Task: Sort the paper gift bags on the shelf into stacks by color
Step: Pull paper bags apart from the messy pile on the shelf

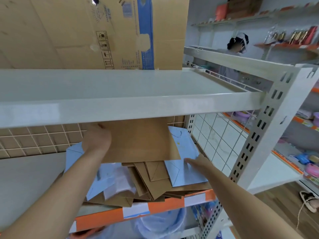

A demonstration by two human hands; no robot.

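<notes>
Brown paper, a large gift bag (139, 140), is held up at the centre of the frame by the left hand (96, 140), which grips its left edge. The right hand (196, 162) rests flat, fingers straight, on a light blue bag (186, 173) at lower right, above the mixed pile of bags (146, 183) on the shelf (165, 202).

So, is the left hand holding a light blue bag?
No, the left hand grips a large brown paper bag lifted above the mixed pile, while light blue bags lie under the right hand.
</notes>
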